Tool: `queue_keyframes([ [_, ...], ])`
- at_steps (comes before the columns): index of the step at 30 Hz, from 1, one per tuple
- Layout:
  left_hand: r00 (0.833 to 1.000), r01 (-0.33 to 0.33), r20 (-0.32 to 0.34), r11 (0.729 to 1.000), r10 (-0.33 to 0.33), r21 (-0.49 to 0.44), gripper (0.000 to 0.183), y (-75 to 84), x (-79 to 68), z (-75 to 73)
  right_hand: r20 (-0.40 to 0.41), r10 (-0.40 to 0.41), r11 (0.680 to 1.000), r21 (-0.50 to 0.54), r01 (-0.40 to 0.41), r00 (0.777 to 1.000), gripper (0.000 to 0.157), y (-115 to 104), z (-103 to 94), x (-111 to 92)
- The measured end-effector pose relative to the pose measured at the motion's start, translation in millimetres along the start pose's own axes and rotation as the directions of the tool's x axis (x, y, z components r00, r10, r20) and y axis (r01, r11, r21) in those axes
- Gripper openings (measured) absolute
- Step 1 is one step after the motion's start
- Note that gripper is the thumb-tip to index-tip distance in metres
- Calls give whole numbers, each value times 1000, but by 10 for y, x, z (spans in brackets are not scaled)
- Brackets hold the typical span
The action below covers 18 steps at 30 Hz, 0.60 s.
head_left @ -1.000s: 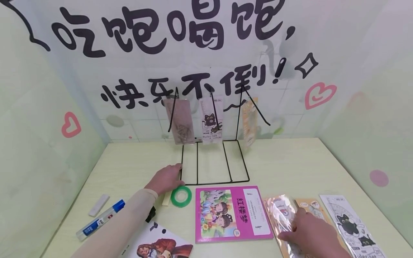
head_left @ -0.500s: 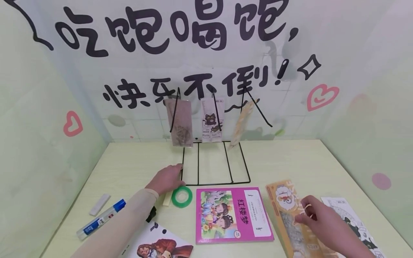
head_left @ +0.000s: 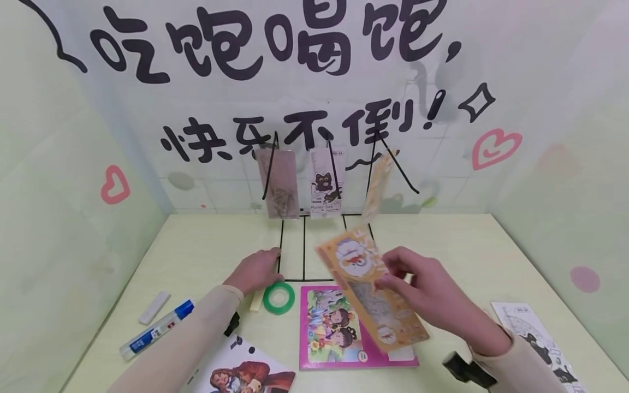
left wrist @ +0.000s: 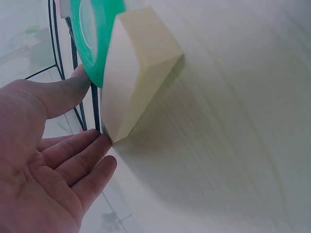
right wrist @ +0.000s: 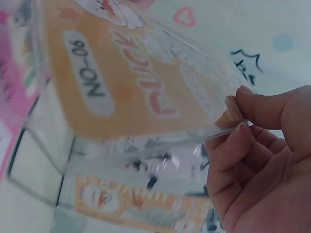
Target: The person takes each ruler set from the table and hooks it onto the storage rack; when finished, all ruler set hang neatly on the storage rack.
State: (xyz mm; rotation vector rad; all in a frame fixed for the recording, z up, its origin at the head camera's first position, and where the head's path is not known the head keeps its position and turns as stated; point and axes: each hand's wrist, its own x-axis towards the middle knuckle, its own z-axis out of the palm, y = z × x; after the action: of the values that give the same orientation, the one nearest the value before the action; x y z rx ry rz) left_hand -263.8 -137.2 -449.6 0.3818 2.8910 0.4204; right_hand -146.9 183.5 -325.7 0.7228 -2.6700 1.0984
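Observation:
My right hand [head_left: 427, 281] pinches the edge of an orange ruler-set pack [head_left: 366, 295] with a duck picture and a clear plastic sleeve. It hangs tilted above the pink book [head_left: 331, 327]. In the right wrist view, thumb and fingertips hold one corner of the sleeve. My left hand [head_left: 253, 270] rests on the front left corner of the black wire display rack [head_left: 304, 248], its fingers nearly straight along the bar. Three packs hang on the rack's hooks: a brownish-pink one [head_left: 280, 185], a black-cat ruler set [head_left: 324, 183] and an orange one [head_left: 378, 185] turned sideways.
Green tape [head_left: 279, 298] and a cream block [left wrist: 141, 53] lie by my left hand. A glue stick [head_left: 157, 330], a white eraser-like bar [head_left: 154, 307] and a white booklet [head_left: 250, 371] are at the left. Another cat ruler set [head_left: 538, 344] lies at the right.
My right hand has lifted the orange duck ruler-set pack off the table and carried it left, over the pink book. The hanging orange pack has swung. My left hand stays on the rack.

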Motion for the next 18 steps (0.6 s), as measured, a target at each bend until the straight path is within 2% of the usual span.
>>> queue_keyframes([
  [5,999,-24,-22,1000,23,-13,70,-41,16,28,68,-64,991,120,56,996,16,-222,179,399],
  [10,997,-62,-43,994,58,-94,58,-44,9,41,112,-120,971,220,93,987,15,-348,341,711],
  [15,999,-22,-38,989,17,-148,52,-25,-40,38,115,-117,970,227,89,986,14,-419,453,888],
  [18,1000,-1,-31,990,-3,-143,52,-15,-72,7,106,-99,973,217,74,989,14,-451,494,955],
])
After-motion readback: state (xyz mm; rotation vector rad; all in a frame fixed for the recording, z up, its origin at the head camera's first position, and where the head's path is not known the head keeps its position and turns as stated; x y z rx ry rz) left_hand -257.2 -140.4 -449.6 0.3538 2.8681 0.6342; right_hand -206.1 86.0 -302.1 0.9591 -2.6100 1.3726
